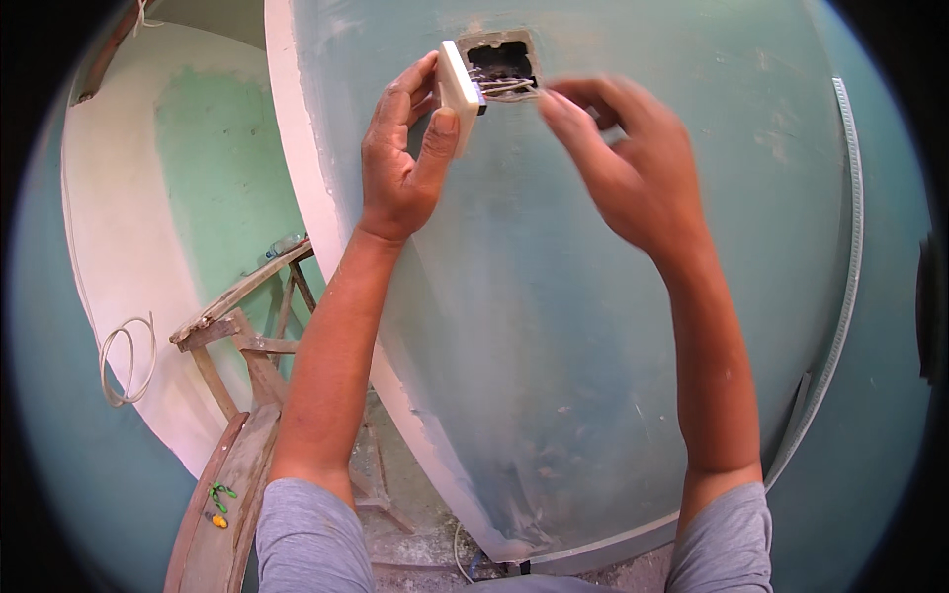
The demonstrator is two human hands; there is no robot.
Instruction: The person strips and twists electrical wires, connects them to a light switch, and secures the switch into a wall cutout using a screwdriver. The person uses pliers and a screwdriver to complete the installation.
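My left hand [405, 163] grips a white switch or socket plate [457, 94] by its edges, thumb on the near side and fingers behind. The plate is held on edge, turned sideways beside an open wall box [502, 64] recessed in the blue-green wall. Several thin wires [509, 87] run between the back of the plate and the box. On the right, my right hand [623, 148] is closed in a pinch at the wires by the box's lower right corner. Its fingers are slightly blurred, and its fingertips partly cover the wire ends.
Lower left, a wooden plank [222, 534] carries a green-handled tool [219, 494] and a small yellow item [216, 519]. Behind it stands a wooden trestle [247, 341] with a clear bottle [284, 245]. A coiled cable [129, 361] hangs at the left wall. White trunking [852, 198] runs down the right.
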